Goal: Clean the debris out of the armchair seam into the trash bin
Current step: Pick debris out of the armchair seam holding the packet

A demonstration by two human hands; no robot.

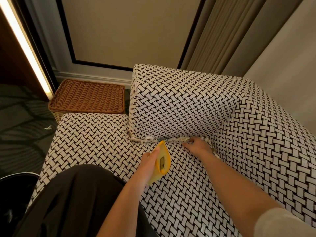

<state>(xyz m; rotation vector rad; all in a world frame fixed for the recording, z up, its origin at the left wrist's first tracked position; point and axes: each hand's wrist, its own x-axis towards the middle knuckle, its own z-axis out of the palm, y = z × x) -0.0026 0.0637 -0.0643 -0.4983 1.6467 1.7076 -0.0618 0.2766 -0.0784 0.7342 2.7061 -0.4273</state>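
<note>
The fingers [188,144] of the right hand [199,145] lie spread and flat on the seat cushion [196,189], their tips right at the seam where pale shredded debris [148,139] lines the foot of the armrest [179,103]. The left hand [150,162] grips a folded yellow cloth [163,161], its tip pointing into that seam. The black trash bin [16,190] sits on the floor beside the armchair [256,134], well apart from the debris.
</note>
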